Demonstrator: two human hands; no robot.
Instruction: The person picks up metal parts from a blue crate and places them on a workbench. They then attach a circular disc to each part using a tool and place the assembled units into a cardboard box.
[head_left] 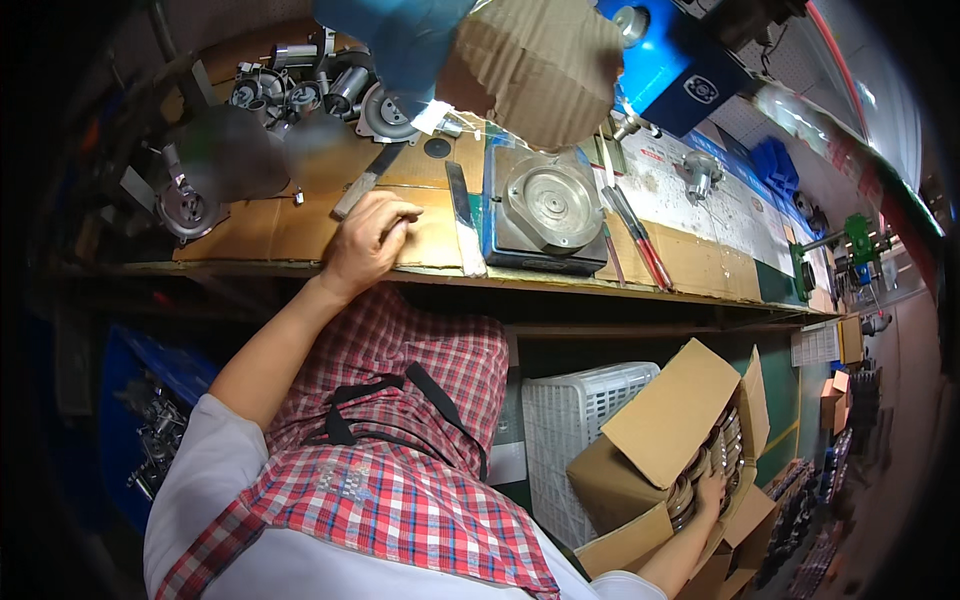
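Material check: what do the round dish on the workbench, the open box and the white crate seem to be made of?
Round dish: probably bare metal, silvery with a soft sheen and concentric rings.
Open box: almost certainly matte brown cardboard, judging by its folded flaps.
White crate: likely moulded plastic, fairly smooth, given its regular slotted walls.

Parts (pixel 735 440) lie in the carton (pixel 672 415) right of the crate (pixel 558 435), the fixture (pixel 553 207) on the bench (pixel 705 262).
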